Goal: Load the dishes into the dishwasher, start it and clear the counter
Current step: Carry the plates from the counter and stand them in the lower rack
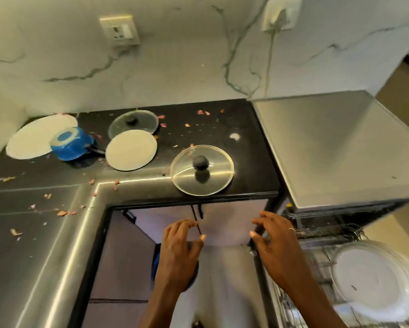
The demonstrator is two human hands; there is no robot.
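Observation:
On the black counter point(243, 162) lie a glass lid with a black knob point(202, 169) near the front edge, a second glass lid point(133, 121) at the back, a small white plate point(131, 149), a large white plate point(33, 138) and a blue saucepan point(71, 145). The dishwasher point(340, 147) stands at the right, its lower rack point(317, 263) pulled out with several white plates point(376, 280) in it. My left hand point(179, 252) and my right hand point(276, 247) hover below the counter edge, fingers spread, holding nothing.
Onion peels and crumbs litter the counter, also along its left arm point(33, 233). Two wall sockets point(119, 29) sit on the marble backsplash; a cable point(270, 58) runs from the right one down behind the dishwasher. Grey cabinet doors point(222, 223) are under the counter.

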